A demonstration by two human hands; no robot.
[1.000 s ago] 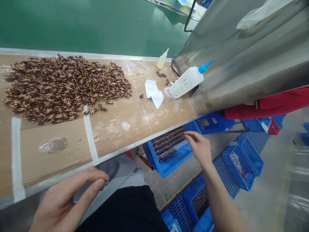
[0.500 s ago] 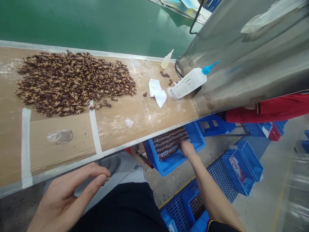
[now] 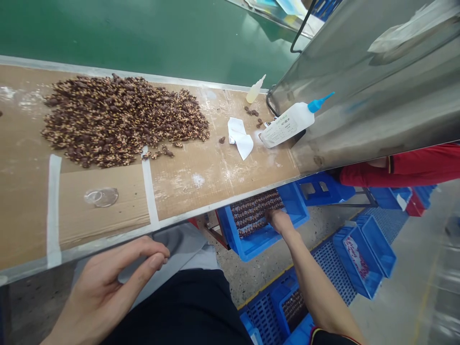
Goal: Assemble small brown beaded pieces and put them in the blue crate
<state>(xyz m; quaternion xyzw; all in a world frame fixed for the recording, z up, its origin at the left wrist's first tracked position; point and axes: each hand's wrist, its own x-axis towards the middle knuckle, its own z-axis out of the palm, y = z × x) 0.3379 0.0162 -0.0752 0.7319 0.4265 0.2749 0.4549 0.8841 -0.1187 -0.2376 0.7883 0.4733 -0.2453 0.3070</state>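
My left hand (image 3: pixel 108 287) hovers below the table's front edge, above my lap, thumb and fingers pinched together with nothing visible in them. My right hand (image 3: pixel 278 221) reaches down under the table into a blue bin (image 3: pixel 264 239) lined with rows of small brown parts (image 3: pixel 251 213); its fingers are down among the rows and mostly hidden. A large heap of brown and tan parts (image 3: pixel 122 120) lies on the cardboard-covered table (image 3: pixel 201 177).
A white glue bottle with a blue nozzle (image 3: pixel 291 123), a small clear bottle (image 3: pixel 255 89) and a white paper scrap (image 3: pixel 240 138) lie on the table's right. A steel hood (image 3: pixel 366 91) overhangs. A red sleeve of another person (image 3: pixel 402 170) shows beyond. More blue bins (image 3: pixel 362 249) sit on the floor.
My right hand dropped from above the blue bin down into the rows of parts. My left hand stayed pinched in place. The view shifted slightly left.
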